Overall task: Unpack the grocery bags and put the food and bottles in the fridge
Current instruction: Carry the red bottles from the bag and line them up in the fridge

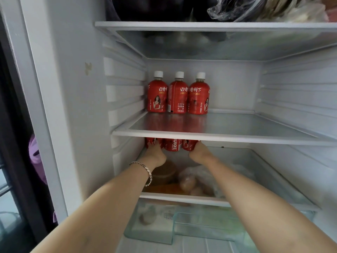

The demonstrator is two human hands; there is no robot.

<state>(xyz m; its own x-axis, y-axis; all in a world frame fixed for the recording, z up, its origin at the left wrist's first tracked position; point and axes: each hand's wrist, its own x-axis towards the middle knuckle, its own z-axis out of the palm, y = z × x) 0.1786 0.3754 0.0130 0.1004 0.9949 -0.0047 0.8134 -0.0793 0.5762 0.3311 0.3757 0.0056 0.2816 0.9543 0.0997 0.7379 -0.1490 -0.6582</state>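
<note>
Presently, the fridge (pixel 73 106) stood open, its middle shelf (pixel 218 137) carrying three red bottles (pixel 178 95) with white caps. They stood upright in a row, touching one another, at the far left corner against the back wall.

Directly under that shelf's near rim was a lower row of bottles (pixel 172 146), also red and three abreast (their tops were hidden by the rim). The left hand (pixel 155 155) gripped the left end of this row with its fingers curled onto the leftmost bottle. The right hand (pixel 200 153) was clamped on the right end in like manner. Whether the row rested on anything could not be determined.

A metal bracelet (pixel 145 168) sat on the left wrist.

On the lower shelf (pixel 182 197), beneath the forearms, lay a brown container (pixel 164 174) and, just to its right, bagged food (pixel 193 181). A clear drawer (pixel 155 225) sat below that. The top shelf (pixel 200 26) bore crumpled plastic bags (pixel 237 10) toward the right.
</note>
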